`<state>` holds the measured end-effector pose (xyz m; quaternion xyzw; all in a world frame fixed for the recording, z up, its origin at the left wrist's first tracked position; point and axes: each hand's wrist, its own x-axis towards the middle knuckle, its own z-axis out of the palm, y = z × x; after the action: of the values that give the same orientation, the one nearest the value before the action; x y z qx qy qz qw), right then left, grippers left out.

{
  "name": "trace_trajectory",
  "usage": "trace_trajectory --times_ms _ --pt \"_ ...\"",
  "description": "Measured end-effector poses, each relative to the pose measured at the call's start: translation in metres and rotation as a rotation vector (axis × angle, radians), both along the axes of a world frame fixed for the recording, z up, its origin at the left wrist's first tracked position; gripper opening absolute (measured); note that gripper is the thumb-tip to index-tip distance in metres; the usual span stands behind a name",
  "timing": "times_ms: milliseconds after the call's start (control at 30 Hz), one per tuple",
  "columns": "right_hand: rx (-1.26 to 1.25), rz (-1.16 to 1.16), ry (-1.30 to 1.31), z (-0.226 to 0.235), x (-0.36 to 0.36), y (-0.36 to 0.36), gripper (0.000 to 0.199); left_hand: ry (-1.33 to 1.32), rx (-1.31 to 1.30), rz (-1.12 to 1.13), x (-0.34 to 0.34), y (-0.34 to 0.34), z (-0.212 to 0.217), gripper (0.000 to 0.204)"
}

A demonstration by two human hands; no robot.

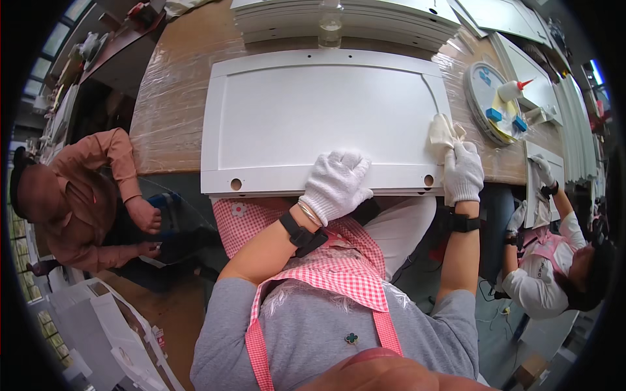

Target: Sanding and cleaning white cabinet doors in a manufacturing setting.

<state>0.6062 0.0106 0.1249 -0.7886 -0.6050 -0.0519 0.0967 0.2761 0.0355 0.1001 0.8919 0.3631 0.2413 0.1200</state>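
Observation:
A white framed cabinet door panel [326, 114] lies flat on the table in front of me, with a round hole near each of its near corners. My left hand [336, 186], in a white knit glove, rests palm down on its near edge, fingers stretched out and holding nothing. At the panel's right edge, my gloved right hand [463, 171] grips a cream cloth [445, 132], which is bunched up beyond the fingers and touches the panel's rim. The fingertips of this hand are partly hidden by the cloth.
Behind the panel stand a stack of white panels [391, 23] and a clear bottle [330, 26]. To the right, a round lid [481, 81] carries a red-tipped glue bottle [512, 90] and blue blocks [493, 115]. One person [91, 189] sits left; another [548, 260] works at right.

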Motion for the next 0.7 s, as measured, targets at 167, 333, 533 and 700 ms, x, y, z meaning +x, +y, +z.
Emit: trace_trajectory --times_ms 167,333,533,700 --pt "-0.062 0.088 0.018 0.026 -0.005 -0.02 0.025 0.042 -0.077 -0.042 0.011 0.008 0.006 0.066" --pt "-0.123 0.213 -0.061 0.029 0.006 0.018 0.026 0.024 -0.126 -0.062 0.008 0.009 0.008 0.067" --pt "-0.14 0.234 -0.128 0.007 0.037 0.168 0.027 -0.005 -0.191 -0.071 0.011 0.014 0.012 0.067" --pt "-0.117 0.227 -0.134 0.009 0.041 0.228 0.03 -0.017 -0.252 -0.049 0.013 0.014 0.012 0.067"
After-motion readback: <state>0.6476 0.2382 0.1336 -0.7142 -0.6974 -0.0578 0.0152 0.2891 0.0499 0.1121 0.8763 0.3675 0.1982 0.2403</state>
